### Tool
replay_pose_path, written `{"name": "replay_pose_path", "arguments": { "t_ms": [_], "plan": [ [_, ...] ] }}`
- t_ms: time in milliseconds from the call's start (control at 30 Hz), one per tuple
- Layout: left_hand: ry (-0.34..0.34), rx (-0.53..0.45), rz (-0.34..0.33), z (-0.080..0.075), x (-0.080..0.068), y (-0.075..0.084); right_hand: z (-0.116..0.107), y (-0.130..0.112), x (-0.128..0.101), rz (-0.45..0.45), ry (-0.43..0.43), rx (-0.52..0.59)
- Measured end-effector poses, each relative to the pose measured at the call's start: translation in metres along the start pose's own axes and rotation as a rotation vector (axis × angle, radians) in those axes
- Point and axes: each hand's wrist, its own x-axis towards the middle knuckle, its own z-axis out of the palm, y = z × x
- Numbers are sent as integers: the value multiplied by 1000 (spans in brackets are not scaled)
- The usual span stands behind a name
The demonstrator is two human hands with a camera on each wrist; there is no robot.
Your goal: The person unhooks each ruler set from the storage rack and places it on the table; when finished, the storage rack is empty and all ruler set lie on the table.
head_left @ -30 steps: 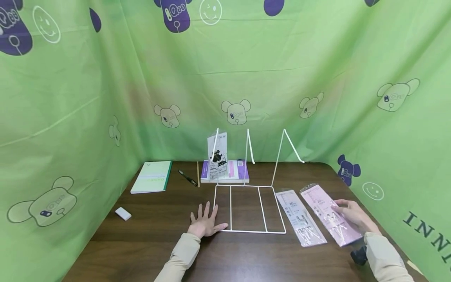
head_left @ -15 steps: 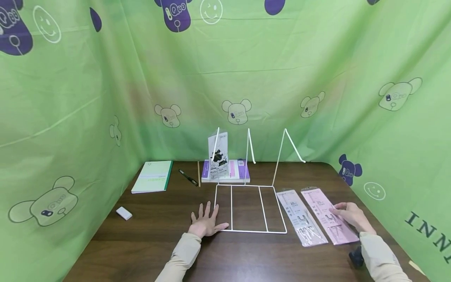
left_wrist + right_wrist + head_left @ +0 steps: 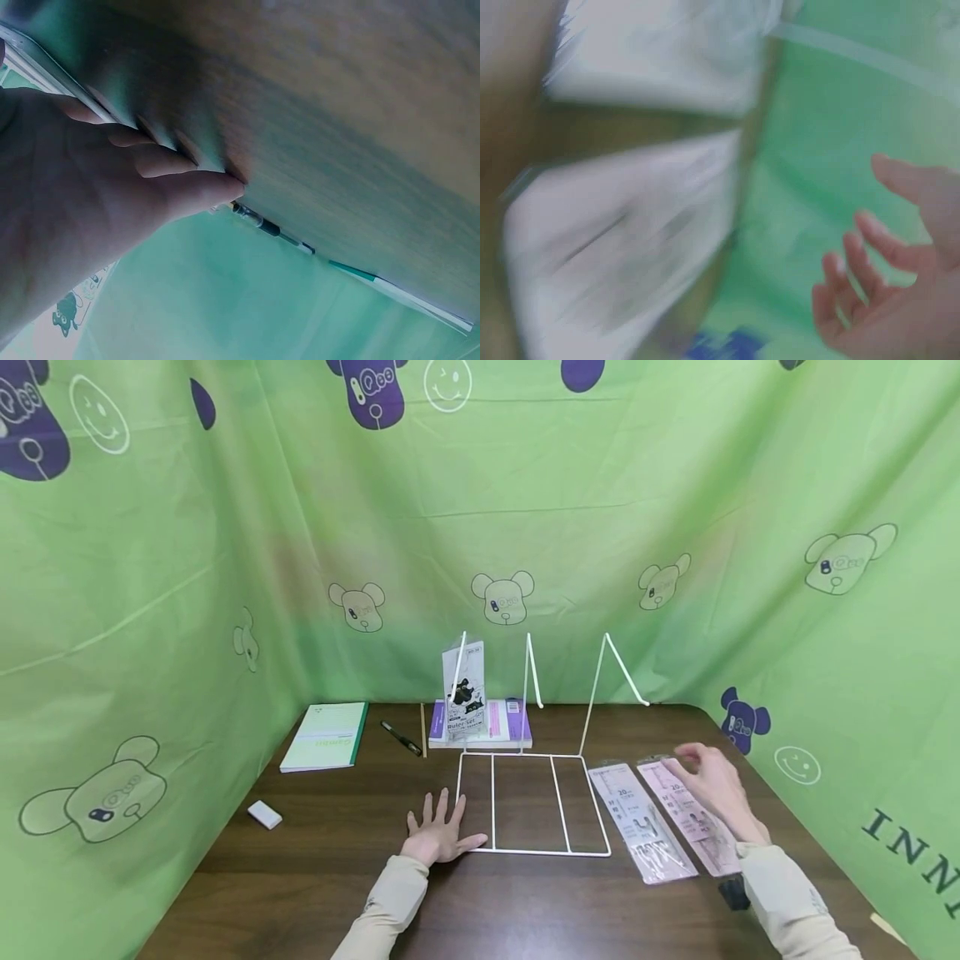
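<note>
Fingers spread, the left hand (image 3: 438, 835) lies flat on the tabletop (image 3: 337, 852), its thumb touching the near-left corner of the white wire rack (image 3: 525, 802) and holding nothing. Right of the rack lie two flat packets side by side: a clear packet (image 3: 639, 822), then the pink packet (image 3: 693, 818). Over the pink one hovers the right hand (image 3: 708, 781), fingers loosely open, gripping nothing. That packet looks light, thin, floppy and slick in its plastic sleeve; pinching a long edge or the header end seems safest.
</note>
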Motion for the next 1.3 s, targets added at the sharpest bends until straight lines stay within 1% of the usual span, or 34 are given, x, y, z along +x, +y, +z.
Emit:
{"name": "replay_pose_path", "arguments": {
  "t_ms": [133,233,300,400,467,533,667,733,800,900,1000,1100,1167,1300],
  "plan": [
    [-18,8,-12,-8,-7,3,16,-50,14,-171,-73,131],
    [-32,6,-18,-16,-12,8,33,-83,22,-247,-143,225],
    [-39,6,-21,-19,-14,10,45,-101,30,-282,-175,267],
    [-27,11,-16,-13,-9,6,65,-122,44,-303,-209,338],
    [-22,17,-17,-13,-8,6,79,-132,54,-316,-227,384],
    [-19,26,-17,-10,-7,5,93,-142,63,-319,-252,446],
    [-38,26,-36,-21,-14,13,112,-159,78,-326,-285,544],
    [-42,30,-43,-20,-14,13,113,-172,82,-317,-304,580],
    [-44,31,-45,-18,-13,14,112,-184,85,-286,-324,602],
    [-41,39,-43,-14,-9,13,115,-196,90,-248,-360,622],
    [-24,41,-40,-14,-8,14,134,-196,101,-233,-377,607],
    [-12,52,-42,-12,-9,14,153,-196,110,-247,-374,577],
    [-10,56,-41,-14,-11,16,162,-198,115,-248,-366,572],
    [-26,46,-44,-22,-15,19,173,-203,119,-230,-362,619]
  ]
}}
